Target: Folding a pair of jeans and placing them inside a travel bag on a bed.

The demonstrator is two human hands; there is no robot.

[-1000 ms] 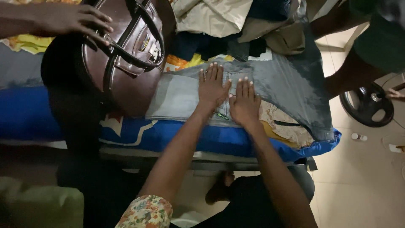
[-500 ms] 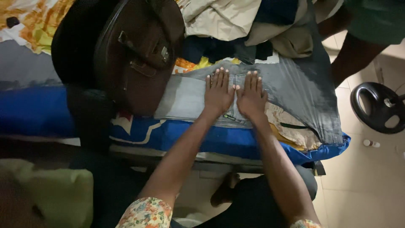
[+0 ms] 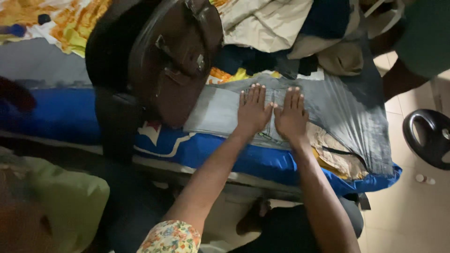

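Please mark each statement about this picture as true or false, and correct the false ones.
1. Both hands lie flat, side by side, on the grey jeans. True: the left hand and the right hand press palm down on them.
2. The brown leather bag stands on the floor. False: it rests on the bed, to the left of the jeans.
3. The bed sheet under the jeans is blue. True.
4. The right hand holds the bag's handle. False: it lies open on the jeans, apart from the bag.
5. A pile of clothes lies beyond the jeans. True.
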